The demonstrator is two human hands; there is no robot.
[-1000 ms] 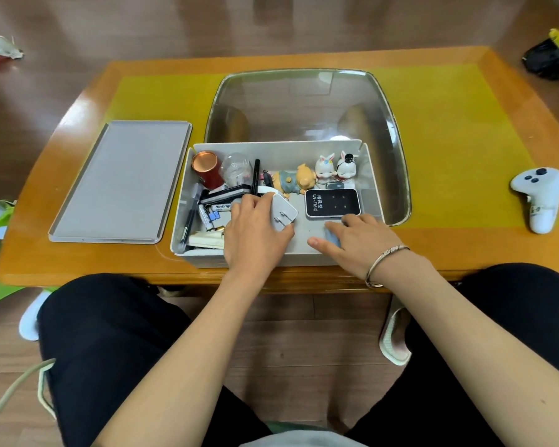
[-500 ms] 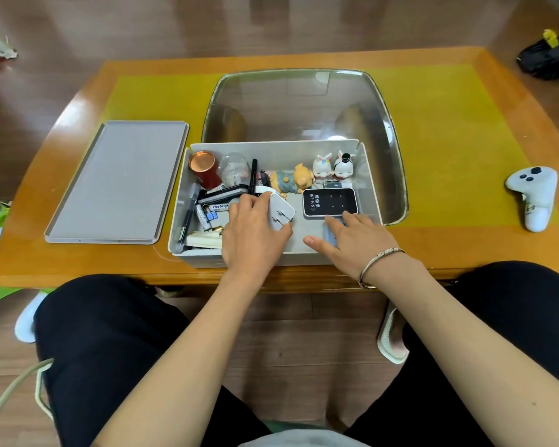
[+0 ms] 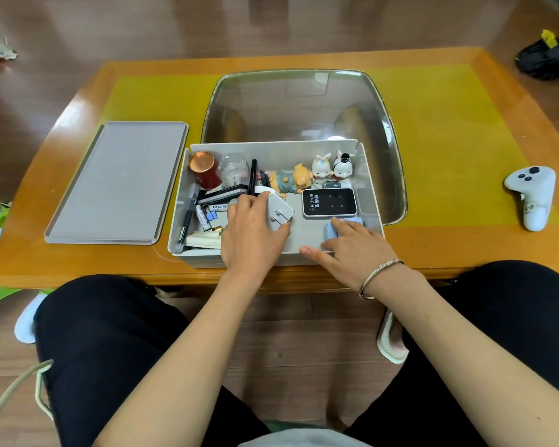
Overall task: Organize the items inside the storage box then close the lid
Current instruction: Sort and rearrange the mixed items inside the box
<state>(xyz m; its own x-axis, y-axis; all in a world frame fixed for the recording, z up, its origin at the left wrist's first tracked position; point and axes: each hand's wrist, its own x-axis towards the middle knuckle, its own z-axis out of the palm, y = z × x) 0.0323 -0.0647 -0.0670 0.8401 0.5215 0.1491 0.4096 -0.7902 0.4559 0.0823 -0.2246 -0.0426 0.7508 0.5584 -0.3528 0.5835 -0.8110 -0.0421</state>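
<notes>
Wooden table [image 3: 465, 250]: storage box [image 3: 373, 201] long axis left-right, left hand [image 3: 250, 232] gripping charger [image 3: 279, 211], right hand [image 3: 357, 245] fingers flat.

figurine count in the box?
3. Two upright rabbit-eared figurines stand side by side against the back wall of the storage box; a pig figurine lies on its side left of them. More could be hidden under the clutter.

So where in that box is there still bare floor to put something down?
The box has a bare strip between the charger in the left hand and the Wi-Fi device, running toward the near wall. The left half, with pens and batteries, is crowded.
</notes>
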